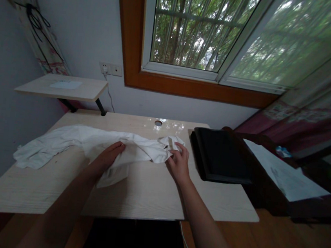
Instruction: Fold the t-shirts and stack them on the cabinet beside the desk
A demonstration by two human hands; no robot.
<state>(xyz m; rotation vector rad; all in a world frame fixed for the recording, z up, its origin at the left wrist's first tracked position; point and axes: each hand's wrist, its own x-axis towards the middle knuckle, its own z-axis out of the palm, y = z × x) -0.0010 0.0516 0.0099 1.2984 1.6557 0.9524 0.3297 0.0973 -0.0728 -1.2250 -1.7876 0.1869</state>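
Note:
Across the desk (146,195) lies a crumpled white shirt (93,138), one long sleeve-like part reaching to the far left and another to the right. My left hand (110,155) is closed on the cloth near its middle, where a loose flap hangs toward the front. At the right end, my right hand (180,163) pinches the bunched, cuff-like end between thumb and fingers. Folds hide most of the shirt's shape, and the fingertips of my left hand are partly hidden.
A black folder-like stack (223,155) lies just right of my right hand. A small raised shelf (88,92) stands at the back left with a paper on it. Behind the desk are a wall socket (110,69) and a window. Papers (284,172) lie on dark furniture at the right.

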